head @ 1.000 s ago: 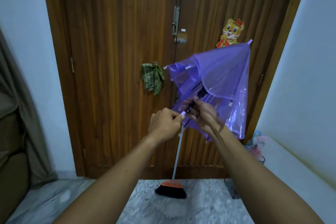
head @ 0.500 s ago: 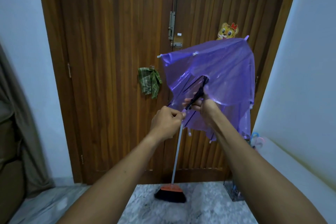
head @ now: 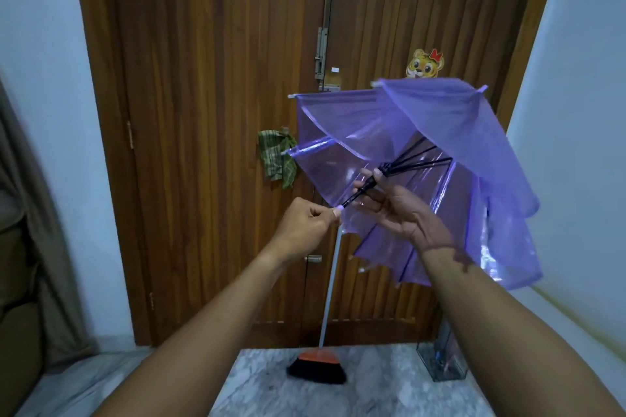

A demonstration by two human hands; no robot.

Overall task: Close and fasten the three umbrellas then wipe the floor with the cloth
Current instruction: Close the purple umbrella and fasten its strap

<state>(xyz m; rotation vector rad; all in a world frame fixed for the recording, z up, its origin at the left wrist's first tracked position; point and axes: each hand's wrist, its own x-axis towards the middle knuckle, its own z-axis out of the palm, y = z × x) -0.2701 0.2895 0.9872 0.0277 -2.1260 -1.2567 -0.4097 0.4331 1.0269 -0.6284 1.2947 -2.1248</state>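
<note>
Purple umbrella [head: 440, 132] held mid-air before the door, canopy half spread. Left hand [head: 301, 227] is fisted round the handle end. Right hand [head: 403, 213] has its fingers [head: 359, 197] pinching the black runner [head: 376, 178].

Best approach: steady the handle and draw the runner straight down the shaft until the ribs fold.

Cloth [head: 276, 159] hangs on the door, untouched.

Since half a second ago the canopy has tipped, exposing its underside and ribs; the left grip is unchanged.

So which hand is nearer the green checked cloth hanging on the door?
Left. The left hand is below and right of the cloth; the right hand, on the umbrella shaft, is farther right.
</note>
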